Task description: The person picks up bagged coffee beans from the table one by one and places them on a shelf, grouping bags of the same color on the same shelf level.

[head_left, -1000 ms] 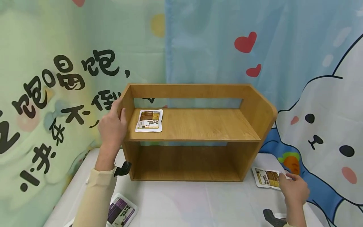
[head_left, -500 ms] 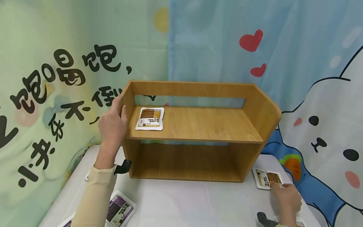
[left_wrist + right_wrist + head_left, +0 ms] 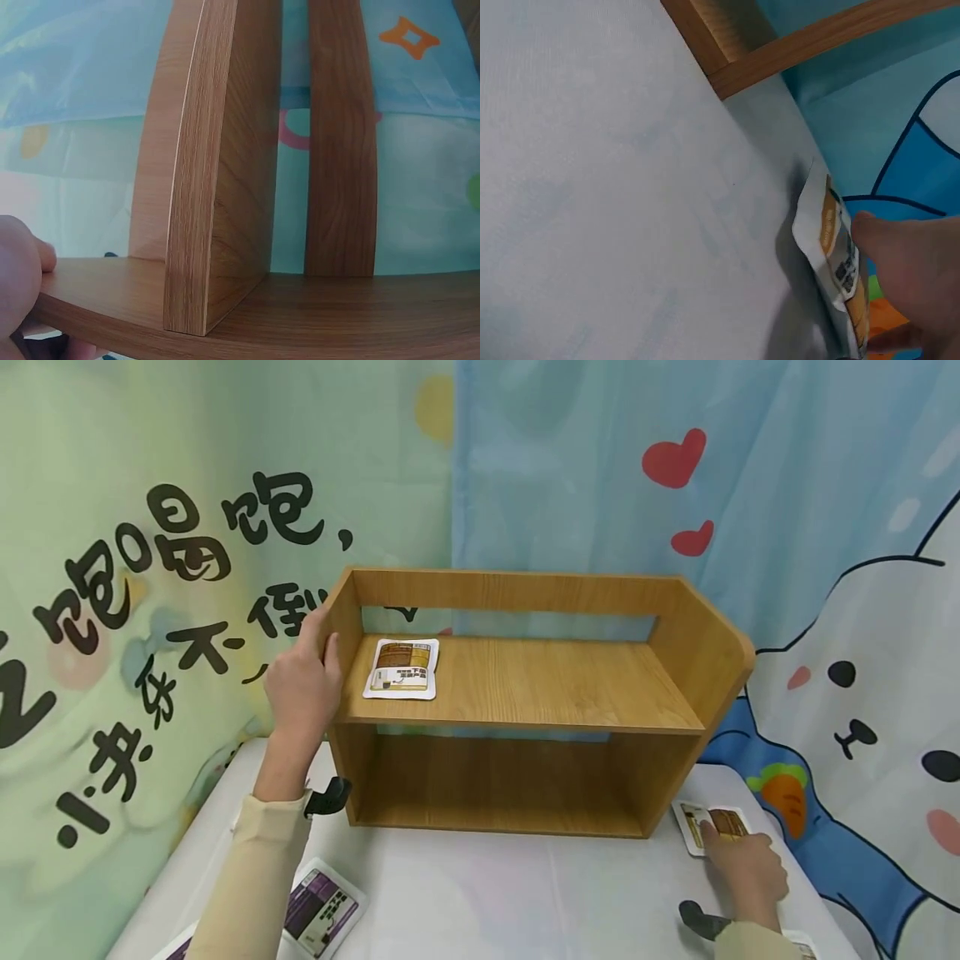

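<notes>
At the shelf's upper left side, my left hand (image 3: pixel 303 685) grips the edge of the side panel, thumb on the inner face. The wooden two-tier shelf (image 3: pixel 517 681) stands on the table, and the left wrist view shows its boards (image 3: pixel 195 187) close by. To the right of the shelf, my right hand (image 3: pixel 746 868) holds a brown-and-white food pouch (image 3: pixel 729 823), its thumb over the near part. In the right wrist view this pouch (image 3: pixel 829 240) tilts up beside the thumb, casting a shadow on the tablecloth. A similar pouch (image 3: pixel 401 669) lies on the upper shelf's left end.
A purple-and-white pouch (image 3: pixel 324 910) lies at the table's front left, with part of another beside the left sleeve. Part of a further packet (image 3: pixel 804 946) shows under the right sleeve. Printed curtains (image 3: pixel 555 460) hang behind the white-covered table (image 3: pixel 480 893).
My right hand has moved left from the pouch's right edge, its thumb now across the near part. The left hand keeps its grip on the shelf. The head view has shifted slightly.
</notes>
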A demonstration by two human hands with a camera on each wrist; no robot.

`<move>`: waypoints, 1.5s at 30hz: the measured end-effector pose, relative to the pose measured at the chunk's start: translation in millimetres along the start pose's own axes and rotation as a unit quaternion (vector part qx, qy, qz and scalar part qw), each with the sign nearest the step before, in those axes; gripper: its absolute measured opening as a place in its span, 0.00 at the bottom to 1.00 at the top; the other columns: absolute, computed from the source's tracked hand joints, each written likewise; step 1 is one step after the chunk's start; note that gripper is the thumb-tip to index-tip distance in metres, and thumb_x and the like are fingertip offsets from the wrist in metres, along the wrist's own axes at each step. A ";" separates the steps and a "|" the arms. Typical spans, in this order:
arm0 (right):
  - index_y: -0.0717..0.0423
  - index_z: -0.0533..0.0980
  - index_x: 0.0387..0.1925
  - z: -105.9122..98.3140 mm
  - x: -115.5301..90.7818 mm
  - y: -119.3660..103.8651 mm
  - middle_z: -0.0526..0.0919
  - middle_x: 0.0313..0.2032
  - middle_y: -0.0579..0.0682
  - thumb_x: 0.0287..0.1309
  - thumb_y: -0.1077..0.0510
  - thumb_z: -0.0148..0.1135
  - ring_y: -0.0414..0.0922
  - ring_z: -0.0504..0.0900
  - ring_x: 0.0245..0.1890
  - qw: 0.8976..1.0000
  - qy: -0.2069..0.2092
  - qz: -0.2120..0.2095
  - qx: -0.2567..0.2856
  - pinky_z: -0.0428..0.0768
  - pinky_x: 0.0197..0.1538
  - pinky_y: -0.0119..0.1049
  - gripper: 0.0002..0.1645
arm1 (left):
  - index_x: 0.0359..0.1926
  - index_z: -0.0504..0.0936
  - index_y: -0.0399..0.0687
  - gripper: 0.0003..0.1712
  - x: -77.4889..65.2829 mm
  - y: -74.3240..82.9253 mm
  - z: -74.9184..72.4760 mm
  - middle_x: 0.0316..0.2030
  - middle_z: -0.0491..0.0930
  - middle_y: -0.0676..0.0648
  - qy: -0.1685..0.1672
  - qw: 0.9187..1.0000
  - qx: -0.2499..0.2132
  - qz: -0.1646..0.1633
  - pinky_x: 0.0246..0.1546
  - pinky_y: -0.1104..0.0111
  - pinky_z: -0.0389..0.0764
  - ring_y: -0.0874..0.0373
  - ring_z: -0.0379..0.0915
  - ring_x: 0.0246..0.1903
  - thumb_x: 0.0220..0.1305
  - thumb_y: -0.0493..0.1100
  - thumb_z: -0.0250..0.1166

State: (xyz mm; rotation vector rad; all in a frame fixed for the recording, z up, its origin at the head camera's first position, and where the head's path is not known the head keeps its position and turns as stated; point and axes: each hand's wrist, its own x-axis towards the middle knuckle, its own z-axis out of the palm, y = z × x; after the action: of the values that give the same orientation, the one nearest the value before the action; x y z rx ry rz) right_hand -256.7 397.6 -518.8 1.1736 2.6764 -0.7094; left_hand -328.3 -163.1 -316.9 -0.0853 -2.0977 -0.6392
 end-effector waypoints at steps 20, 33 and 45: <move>0.63 0.45 0.74 5.6 27.3 -1.2 0.54 0.65 0.75 0.59 0.54 0.62 0.71 0.54 0.63 0.970 -0.006 -0.076 0.230 0.56 0.62 0.65 0.51 | 0.63 0.73 0.50 0.21 3.0 0.4 1.2 0.35 0.83 0.34 -0.006 1.000 -0.003 -0.022 0.17 0.53 0.69 0.41 0.73 0.19 0.72 0.46 0.56; 0.65 0.50 0.72 24.6 30.1 4.0 0.59 0.62 0.73 0.59 0.44 0.64 0.65 0.70 0.51 0.950 0.069 -0.078 0.294 0.80 0.30 0.35 0.53 | 0.63 0.73 0.50 0.21 3.1 6.1 -2.0 0.38 0.83 0.33 -0.009 1.000 0.001 -0.029 0.19 0.51 0.71 0.38 0.76 0.22 0.71 0.46 0.58; 0.63 0.55 0.72 34.9 19.8 12.4 0.64 0.61 0.71 0.56 0.46 0.67 0.63 0.64 0.58 0.941 0.124 -0.077 0.306 0.71 0.53 0.50 0.51 | 0.63 0.73 0.51 0.22 -0.4 4.5 -0.6 0.32 0.83 0.34 -0.009 1.000 0.014 -0.018 0.17 0.54 0.69 0.42 0.72 0.17 0.70 0.45 0.59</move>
State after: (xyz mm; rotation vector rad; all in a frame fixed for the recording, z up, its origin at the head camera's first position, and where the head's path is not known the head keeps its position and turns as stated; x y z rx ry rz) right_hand -263.7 401.5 -560.1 1.2408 2.8648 -1.6081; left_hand -326.3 -159.5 -315.1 -0.0362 -2.1291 -0.6322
